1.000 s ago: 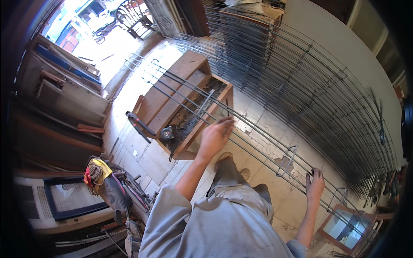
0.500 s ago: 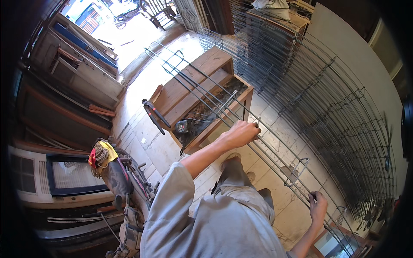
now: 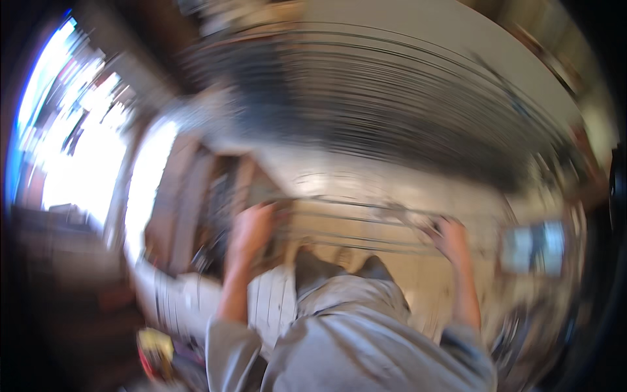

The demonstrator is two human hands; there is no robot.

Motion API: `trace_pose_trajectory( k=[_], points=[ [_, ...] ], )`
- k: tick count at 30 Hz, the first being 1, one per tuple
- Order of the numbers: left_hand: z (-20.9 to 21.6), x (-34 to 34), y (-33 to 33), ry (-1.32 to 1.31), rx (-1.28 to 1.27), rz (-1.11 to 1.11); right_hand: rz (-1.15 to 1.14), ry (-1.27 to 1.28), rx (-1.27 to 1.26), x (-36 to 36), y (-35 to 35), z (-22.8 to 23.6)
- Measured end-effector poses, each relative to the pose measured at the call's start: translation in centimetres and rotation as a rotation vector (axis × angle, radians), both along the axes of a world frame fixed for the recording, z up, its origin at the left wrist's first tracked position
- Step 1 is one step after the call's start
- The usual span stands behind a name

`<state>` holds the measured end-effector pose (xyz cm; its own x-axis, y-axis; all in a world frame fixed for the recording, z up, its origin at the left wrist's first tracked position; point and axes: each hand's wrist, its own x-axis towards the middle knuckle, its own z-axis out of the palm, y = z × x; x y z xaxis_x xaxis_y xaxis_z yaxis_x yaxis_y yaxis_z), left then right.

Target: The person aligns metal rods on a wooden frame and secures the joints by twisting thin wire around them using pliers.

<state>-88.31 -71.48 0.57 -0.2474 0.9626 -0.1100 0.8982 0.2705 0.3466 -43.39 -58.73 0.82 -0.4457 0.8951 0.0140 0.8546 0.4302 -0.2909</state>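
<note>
Heavy motion blur across the whole view; fine detail is lost. Left hand (image 3: 251,228): out in front of the body, fingers bent at the left end of the visible rods, overlapping the right edge of the wooden box (image 3: 175,212). Can't tell if it's clamped on a rod or just touching; fingertips smear out. Right hand (image 3: 452,240): at the right end of the same rods, fingers bent and pointing inward. Grip also can't be confirmed. Hands well apart from each other, roughly level.

Rod frame (image 3: 353,203): several thin metal rods, near parallel, running across between the two hands, in front of the person's legs (image 3: 320,264) and seen against the tan tiled floor (image 3: 418,291). Cross ties can't be resolved.

Wooden box sits left of the rods, dark inside; a small dark object (image 3: 200,259) shows at its near end, type unclear. Big stack of metal mesh (image 3: 405,98) beyond the rods, up against a pale panel (image 3: 424,32). Wood-framed pane (image 3: 534,248), bluish, to the right of the right hand. Yellow-and-red bundle (image 3: 157,349) at lower left. Overexposed opening (image 3: 88,170) at upper left. Grey shirt (image 3: 372,336) fills bottom centre.
</note>
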Motion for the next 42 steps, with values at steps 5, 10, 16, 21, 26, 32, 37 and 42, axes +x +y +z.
trace_pose_trajectory(
  k=[5, 10, 16, 21, 26, 32, 37, 42],
  points=[
    [0.1, -0.4, -2.1, 0.056, 0.326, -0.147, -0.075, -0.155, -0.135, 2.0, 0.4, 1.7],
    [2.1, 0.6, -0.5, -0.142, 0.207, -0.219, -0.142, -0.058, -0.27, 4.5, -1.6, 5.1],
    [7.1, 1.6, -3.0, -0.061, 0.112, -0.248, -0.125, -0.004, -0.269, 4.1, -3.3, 6.4],
    [1.6, 0.3, -2.1, -0.111, 0.259, -0.237, -0.084, 0.025, -0.15, 4.2, -2.3, 1.6],
    [5.9, 3.2, -1.7, -0.041, 0.118, -0.146, -0.029, 0.098, 0.012, 4.6, -0.5, -1.1],
    [1.3, -1.3, -2.5, 0.036, 0.287, -0.181, 0.051, 0.194, -0.095, 3.2, 1.0, 0.0],
    [3.8, -1.0, -0.5, 0.015, -0.235, -0.128, 0.01, 0.168, -0.267, 5.5, -1.5, 0.3],
    [6.3, -1.4, -1.2, -0.135, -0.077, -0.192, 0.14, 0.341, -0.267, 6.4, -0.2, 1.8]
  ],
)
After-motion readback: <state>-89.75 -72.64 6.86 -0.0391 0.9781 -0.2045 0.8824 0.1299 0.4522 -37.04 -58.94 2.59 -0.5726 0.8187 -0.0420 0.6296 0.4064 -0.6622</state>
